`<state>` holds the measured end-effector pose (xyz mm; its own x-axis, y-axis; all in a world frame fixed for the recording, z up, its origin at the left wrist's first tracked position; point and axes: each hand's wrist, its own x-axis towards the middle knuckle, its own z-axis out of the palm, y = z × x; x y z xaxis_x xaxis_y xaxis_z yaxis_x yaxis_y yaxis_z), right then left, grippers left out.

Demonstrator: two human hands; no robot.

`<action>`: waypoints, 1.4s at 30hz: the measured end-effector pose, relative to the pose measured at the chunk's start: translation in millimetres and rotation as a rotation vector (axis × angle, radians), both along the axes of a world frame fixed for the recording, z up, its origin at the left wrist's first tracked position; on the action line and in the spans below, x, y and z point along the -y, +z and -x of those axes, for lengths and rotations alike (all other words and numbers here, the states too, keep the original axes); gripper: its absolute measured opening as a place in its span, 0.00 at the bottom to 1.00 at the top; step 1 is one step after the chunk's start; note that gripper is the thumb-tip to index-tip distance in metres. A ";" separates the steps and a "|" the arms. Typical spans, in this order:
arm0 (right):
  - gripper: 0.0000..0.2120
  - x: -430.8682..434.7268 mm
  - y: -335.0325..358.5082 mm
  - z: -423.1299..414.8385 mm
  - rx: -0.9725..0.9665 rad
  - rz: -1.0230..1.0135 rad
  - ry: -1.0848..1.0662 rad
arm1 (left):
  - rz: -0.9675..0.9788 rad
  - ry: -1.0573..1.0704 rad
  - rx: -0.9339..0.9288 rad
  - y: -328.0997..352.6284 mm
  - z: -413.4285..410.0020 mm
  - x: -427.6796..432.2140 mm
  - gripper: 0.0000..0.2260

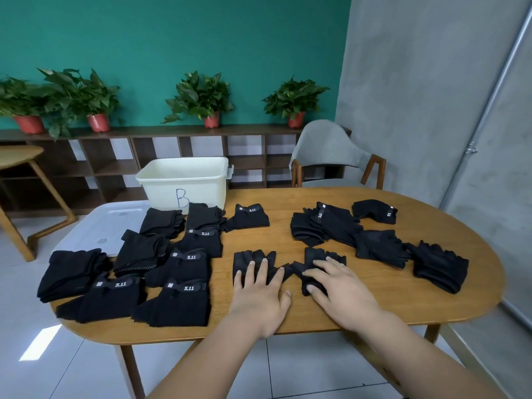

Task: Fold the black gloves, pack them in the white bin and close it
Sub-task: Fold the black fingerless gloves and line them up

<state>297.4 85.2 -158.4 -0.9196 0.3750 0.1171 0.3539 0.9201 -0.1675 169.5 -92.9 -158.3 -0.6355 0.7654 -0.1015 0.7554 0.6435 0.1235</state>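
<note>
- While my left hand [259, 295] is pressing flat on one glove [247, 257], fingers straight and spread, my right hand [336, 286] is lying on a second glove [316, 254] just beside it.
- My right fingers are also lying straight and apart across the fabric, with the thumb resting on that glove's near edge; neither hand is curling round anything.
- Both gloves are lying flat on the table [374, 300] near its front edge, and their tips are touching between my hands.
- Folded gloves [178, 303] are sitting in stacks to my left, several showing a strap marked "5.11".
- Some of those stacks are resting on the lid [106, 223], which is lying flat at the table's left end.
- Loose gloves [325, 226] are lying in an overlapping heap on the right half of the table, well apart from the folded ones.
- Behind the folded stacks the bin [184, 180] is standing open at the far edge, its near wall showing a blue "B".
- One folded stack is leaning against or just touching the bin's front; I cannot tell which.
- Beyond the table a grey chair [325, 151] is standing.
- Farther back, potted plants [198, 96] are lining the top of a dark shelf [172, 156] against the green wall.
</note>
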 end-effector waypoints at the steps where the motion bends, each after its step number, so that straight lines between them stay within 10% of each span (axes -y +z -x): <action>1: 0.20 -1.9 2.9 -2.7 0.001 0.014 0.015 | 0.003 0.003 0.016 2.5 -0.1 0.2 0.29; 6: 0.22 11.0 16.8 2.4 -0.168 0.178 -0.045 | -0.188 -0.025 -0.147 4.0 2.2 5.2 0.26; 11: 0.32 28.2 -5.5 22.8 0.156 0.051 -0.157 | -0.085 -0.027 -0.069 -8.9 1.1 10.1 0.28; 31: 0.31 32.3 -5.9 24.6 0.198 0.027 -0.208 | -0.007 0.068 -0.069 -7.8 -4.5 5.6 0.32; 42: 0.26 47.2 -25.2 4.0 -0.279 -0.134 -0.223 | -0.242 0.052 -0.252 -19.3 -13.9 17.8 0.33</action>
